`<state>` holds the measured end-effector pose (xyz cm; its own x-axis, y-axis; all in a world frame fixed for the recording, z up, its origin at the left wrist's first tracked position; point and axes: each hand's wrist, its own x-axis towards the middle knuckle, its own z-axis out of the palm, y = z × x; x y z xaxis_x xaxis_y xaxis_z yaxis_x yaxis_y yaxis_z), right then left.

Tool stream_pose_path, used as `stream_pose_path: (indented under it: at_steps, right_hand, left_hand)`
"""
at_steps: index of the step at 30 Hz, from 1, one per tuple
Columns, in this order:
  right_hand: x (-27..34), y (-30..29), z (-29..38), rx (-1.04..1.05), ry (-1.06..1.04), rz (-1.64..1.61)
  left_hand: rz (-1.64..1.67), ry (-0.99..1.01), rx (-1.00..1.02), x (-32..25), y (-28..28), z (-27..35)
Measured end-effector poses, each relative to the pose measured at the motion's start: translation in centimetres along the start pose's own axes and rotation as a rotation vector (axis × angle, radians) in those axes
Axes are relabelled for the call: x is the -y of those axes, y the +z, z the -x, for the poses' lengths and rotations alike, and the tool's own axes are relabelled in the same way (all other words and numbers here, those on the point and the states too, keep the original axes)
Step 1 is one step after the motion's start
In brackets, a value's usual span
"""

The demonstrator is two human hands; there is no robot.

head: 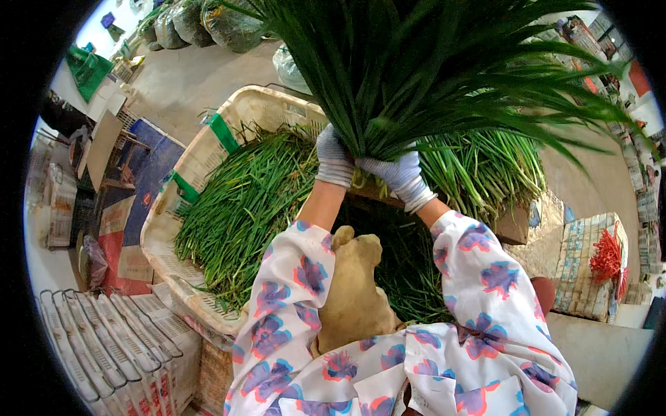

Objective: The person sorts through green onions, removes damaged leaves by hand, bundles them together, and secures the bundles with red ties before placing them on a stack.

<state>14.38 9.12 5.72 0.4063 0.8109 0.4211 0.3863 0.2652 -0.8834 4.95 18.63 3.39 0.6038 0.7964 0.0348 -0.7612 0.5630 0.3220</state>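
A big fanned bunch of long, flat green leaves [385, 78], looking like garlic chives, rises upright in front of me. My left hand [333, 156], in a pale striped knit glove, wraps the left side of its gathered lower end. Around the right side of the same end closes my right hand [400, 171], gloved alike. Just left of my forearms, a heap of loose green chives [250, 208] fills a cream plastic crate [151, 229]. Beyond my right hand, more green stalks [489, 171] lie with pale ends towards me on a wooden surface [512, 223].
Folded crates with wire handles [104, 343] stand at lower left. Red ties [606, 257] hang over a strapped white block [583, 265] on the right. Dark trimmings [411, 281] lie below my hands. Large plastic-wrapped bundles [192, 23] sit at the back.
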Motion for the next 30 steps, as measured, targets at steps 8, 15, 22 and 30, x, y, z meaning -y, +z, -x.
stream_pose_path:
  at_steps: [8, 15, 22, 30]
  right_hand:
    - [0.6, -0.5, 0.2, 0.054, 0.027, 0.051]
    - [1.8, -1.9, -1.4, -0.063, -0.057, -0.280]
    - [6.7, -10.8, -5.0, -0.376, 0.226, -1.033]
    - [1.4, -31.4, -7.2, -1.009, 0.178, -0.401]
  left_hand:
    - [-0.442, 0.329, -0.023, 1.0, 0.5, -0.7]
    - [-0.189, 0.063, -0.017, 0.0, 7.3, -1.3]
    - [-0.936, 0.538, -0.122, -4.7, 15.0, -2.3]
    - [-1.566, 0.740, -0.108, 3.2, 0.4, -2.1]
